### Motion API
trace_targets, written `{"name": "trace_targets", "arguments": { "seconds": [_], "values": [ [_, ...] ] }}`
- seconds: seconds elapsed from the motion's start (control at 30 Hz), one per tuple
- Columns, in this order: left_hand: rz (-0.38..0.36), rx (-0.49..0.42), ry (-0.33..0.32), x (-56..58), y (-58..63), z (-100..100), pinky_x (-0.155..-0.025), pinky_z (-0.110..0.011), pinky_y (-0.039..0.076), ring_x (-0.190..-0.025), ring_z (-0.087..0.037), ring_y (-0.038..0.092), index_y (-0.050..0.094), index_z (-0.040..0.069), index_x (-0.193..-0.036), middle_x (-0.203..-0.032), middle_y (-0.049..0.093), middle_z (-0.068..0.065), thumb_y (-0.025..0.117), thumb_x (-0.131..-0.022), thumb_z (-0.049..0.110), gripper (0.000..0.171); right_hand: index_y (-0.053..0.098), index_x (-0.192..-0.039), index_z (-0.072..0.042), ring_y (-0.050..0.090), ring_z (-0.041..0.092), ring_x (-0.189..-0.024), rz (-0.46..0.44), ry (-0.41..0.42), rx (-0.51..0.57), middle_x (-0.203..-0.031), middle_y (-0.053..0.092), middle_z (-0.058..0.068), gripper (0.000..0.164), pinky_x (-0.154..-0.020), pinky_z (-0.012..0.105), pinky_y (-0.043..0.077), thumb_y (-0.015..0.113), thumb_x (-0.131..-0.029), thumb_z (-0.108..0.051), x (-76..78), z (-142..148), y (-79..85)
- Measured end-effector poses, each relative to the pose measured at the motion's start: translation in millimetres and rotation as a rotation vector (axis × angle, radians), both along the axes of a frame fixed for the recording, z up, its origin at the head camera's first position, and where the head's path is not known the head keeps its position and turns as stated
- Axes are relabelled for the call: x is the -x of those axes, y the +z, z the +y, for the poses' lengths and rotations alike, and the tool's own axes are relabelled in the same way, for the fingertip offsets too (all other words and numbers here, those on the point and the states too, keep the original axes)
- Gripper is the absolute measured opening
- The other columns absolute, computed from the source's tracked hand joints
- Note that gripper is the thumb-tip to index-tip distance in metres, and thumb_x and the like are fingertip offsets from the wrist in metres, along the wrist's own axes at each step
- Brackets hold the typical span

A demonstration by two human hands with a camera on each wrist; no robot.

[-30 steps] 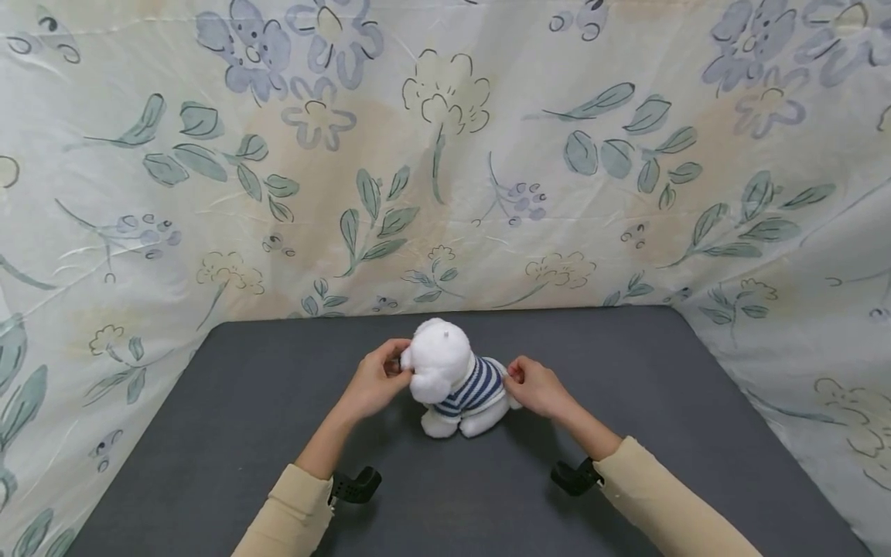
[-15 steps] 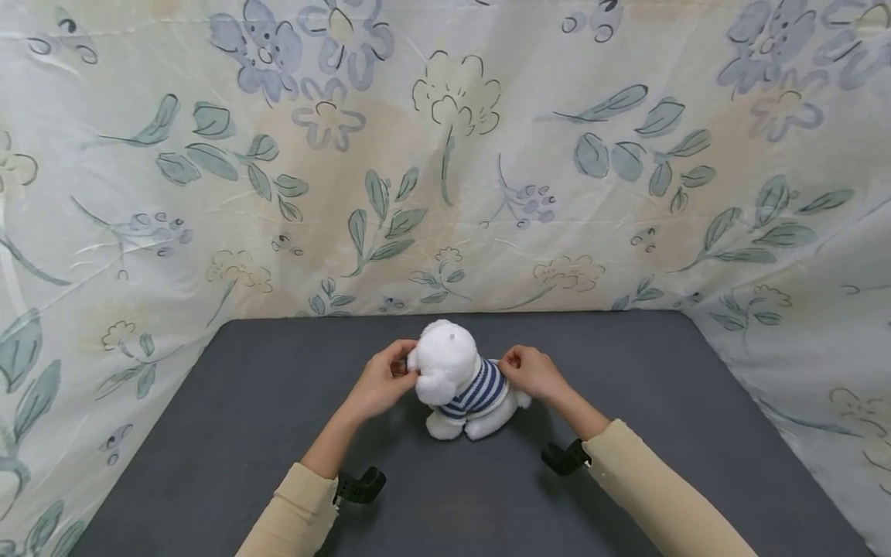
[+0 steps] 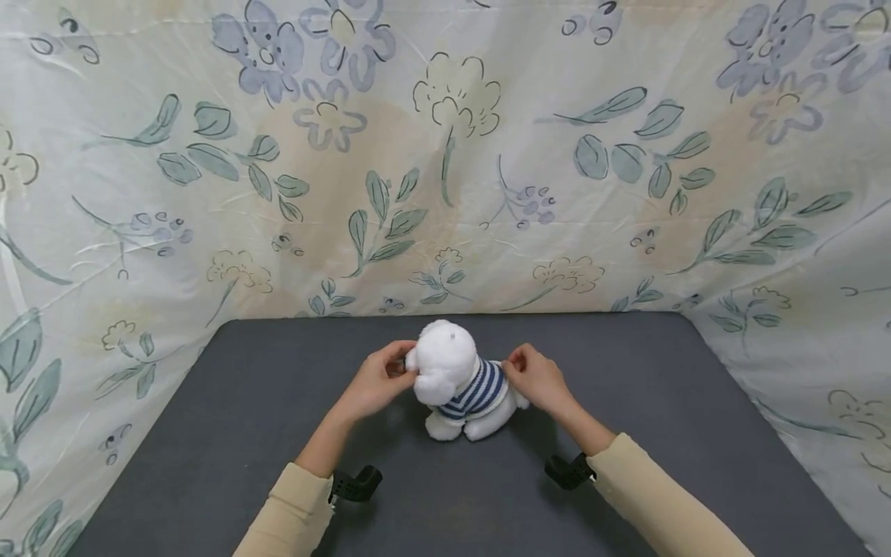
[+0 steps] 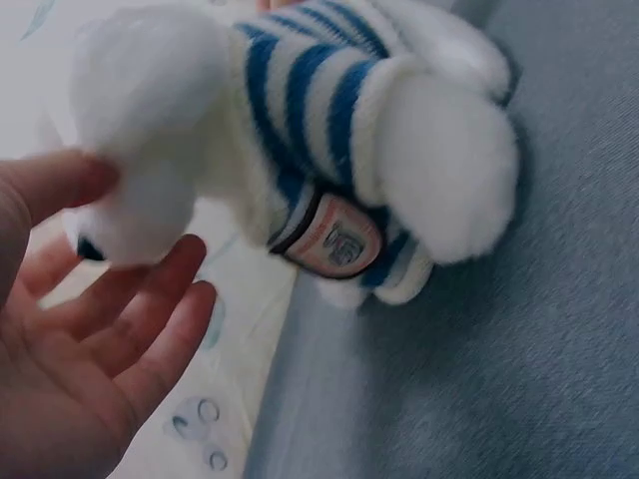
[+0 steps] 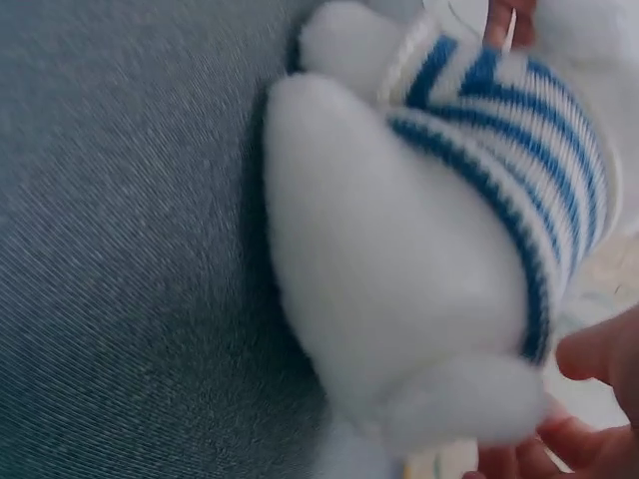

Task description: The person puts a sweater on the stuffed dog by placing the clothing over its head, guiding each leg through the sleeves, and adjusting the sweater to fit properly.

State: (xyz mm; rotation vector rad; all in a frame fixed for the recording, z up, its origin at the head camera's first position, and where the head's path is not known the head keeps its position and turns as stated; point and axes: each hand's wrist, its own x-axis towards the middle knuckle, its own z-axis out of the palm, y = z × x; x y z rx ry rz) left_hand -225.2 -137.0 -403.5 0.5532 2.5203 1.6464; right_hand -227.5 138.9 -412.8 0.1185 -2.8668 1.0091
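Observation:
A white plush dog [image 3: 445, 356] sits on the dark table in the head view, its head turned left. It wears a blue-and-white striped knit sweater [image 5: 539, 150] with a badge [image 4: 336, 239] on the chest. My left hand [image 3: 376, 383] holds the muzzle, thumb on one side and fingers curled round the other; the dark nose [image 4: 90, 249] shows between them. At the dog's rear is my right hand [image 3: 539, 381], fingers bent, fingertips right at the sweater's back hem and the tail [image 5: 469, 399]. I cannot tell whether it pinches the knit.
The dark grey tabletop [image 3: 278, 433] stretches around the dog. Behind it and along the sides hangs a floral cloth [image 3: 313, 193]. Black wrist devices [image 3: 358, 483] sit at both cuffs of the beige sleeves [image 3: 285, 514].
My right hand rose along the dog's back hem, then shifted slightly right off it. My left hand stays at the muzzle. The whole head view shifted a little early on.

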Motion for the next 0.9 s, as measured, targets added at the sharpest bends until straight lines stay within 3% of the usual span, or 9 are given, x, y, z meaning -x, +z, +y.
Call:
{"name": "trace_targets", "arguments": {
  "seconds": [0.13,0.37,0.47,0.7,0.9],
  "values": [
    [-0.032,-0.063,-0.016,4.9,0.4,-9.4,-0.085,-0.039,0.047,-0.104,-0.027,0.057,0.052,0.008,-0.128,-0.126,0.054,-0.013,0.061,-0.088,0.012,0.041,0.060,-0.096,-0.007,0.057,0.018,-0.076,0.119,-0.010,0.030,-0.087,0.059,0.005,0.015,-0.067,0.036,0.044,0.060,-0.087,-0.020,-12.9,-6.7,3.5],
    [-0.133,-0.175,0.151,14.1,3.3,-6.5,-0.088,-0.044,0.047,-0.105,-0.025,0.057,0.053,0.005,-0.125,-0.124,0.055,-0.016,0.052,-0.095,0.021,0.035,0.059,-0.101,-0.007,0.057,0.014,-0.077,0.263,0.026,0.092,-0.088,0.058,0.002,0.017,-0.062,0.029,0.045,0.063,-0.086,-0.013,-38.6,-22.9,8.6],
    [-0.190,-0.188,0.182,19.2,2.3,1.5,-0.089,-0.045,0.046,-0.105,-0.023,0.057,0.054,0.007,-0.125,-0.123,0.056,-0.014,0.049,-0.096,0.024,0.034,0.058,-0.106,-0.007,0.055,0.009,-0.073,0.287,0.060,0.132,-0.087,0.057,-0.001,0.021,-0.060,0.025,0.045,0.063,-0.085,-0.011,-48.7,-31.2,10.3],
    [-0.293,-0.222,0.180,26.6,-1.1,14.6,-0.085,-0.038,0.048,-0.107,-0.021,0.055,0.054,0.015,-0.127,-0.122,0.055,-0.009,0.050,-0.095,0.029,0.035,0.053,-0.121,-0.006,0.058,0.008,-0.078,0.280,0.156,0.190,-0.100,0.059,0.002,0.039,-0.064,0.024,0.049,0.064,-0.084,-0.009,-62.8,-46.3,5.7],
    [-0.365,-0.274,0.110,28.3,-2.9,16.5,-0.085,-0.035,0.046,-0.107,-0.018,0.054,0.050,0.016,-0.132,-0.125,0.053,-0.008,0.048,-0.096,0.026,0.037,0.045,-0.130,-0.005,0.061,0.015,-0.087,0.253,0.229,0.245,-0.109,0.056,0.006,0.051,-0.070,0.032,0.052,0.067,-0.083,-0.009,-66.6,-50.7,4.2]
  ]
}}
